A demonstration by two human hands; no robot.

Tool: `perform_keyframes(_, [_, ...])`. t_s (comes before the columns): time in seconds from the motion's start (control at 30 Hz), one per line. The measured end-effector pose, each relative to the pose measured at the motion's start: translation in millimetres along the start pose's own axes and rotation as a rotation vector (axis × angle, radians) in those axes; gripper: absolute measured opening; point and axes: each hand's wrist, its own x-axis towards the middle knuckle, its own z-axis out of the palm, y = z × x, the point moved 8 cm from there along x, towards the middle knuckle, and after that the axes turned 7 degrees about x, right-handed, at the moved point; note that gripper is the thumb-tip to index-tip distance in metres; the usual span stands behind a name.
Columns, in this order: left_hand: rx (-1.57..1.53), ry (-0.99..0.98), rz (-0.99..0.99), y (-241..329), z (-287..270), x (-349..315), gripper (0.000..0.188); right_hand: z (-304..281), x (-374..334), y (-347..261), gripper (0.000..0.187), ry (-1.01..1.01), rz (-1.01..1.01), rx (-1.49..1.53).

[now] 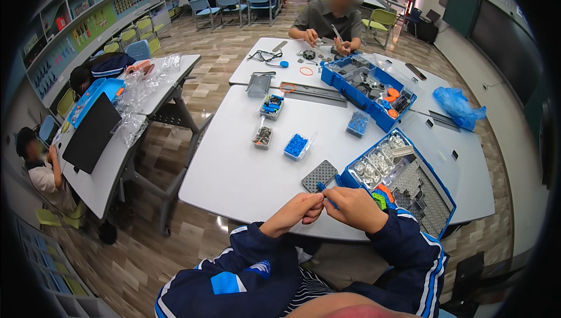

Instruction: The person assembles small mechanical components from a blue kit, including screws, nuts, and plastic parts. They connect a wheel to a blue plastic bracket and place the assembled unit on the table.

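Just over the near edge of the white table, my left hand [299, 212] and my right hand [357, 208] meet with fingers pinched. Between their fingertips is a small blue building piece [321, 186], mostly covered by the fingers, so its shape is unclear. Right behind it a grey perforated plate [319, 173] lies flat on the table. To the right of my right hand stands an open blue parts case [447, 192] with white pieces, grey plates, and orange and green pieces inside.
Small clear boxes hold blue pieces [297, 144], grey pieces [262, 137] and mixed parts [272, 106]. Farther off are a second blue case [336, 84], a blue plastic bag [459, 108] and a person [333, 20] handling parts. Another table [163, 84] stands left.
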Motion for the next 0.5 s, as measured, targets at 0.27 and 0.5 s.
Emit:
perform_keyframes(0.27, [0.003, -0.037, -0.007, 6.5, 5.9, -8.8, 0.044, 8.8, -3.1, 6.2, 0.014, -0.137, 0.084, 0.342])
perform_keyframes(0.5, [-0.173, -0.018, -0.114, -4.7, 8.0, -24.5, 0.04, 48.5, -19.3, 15.9, 0.025, -0.294, 0.441, 0.888])
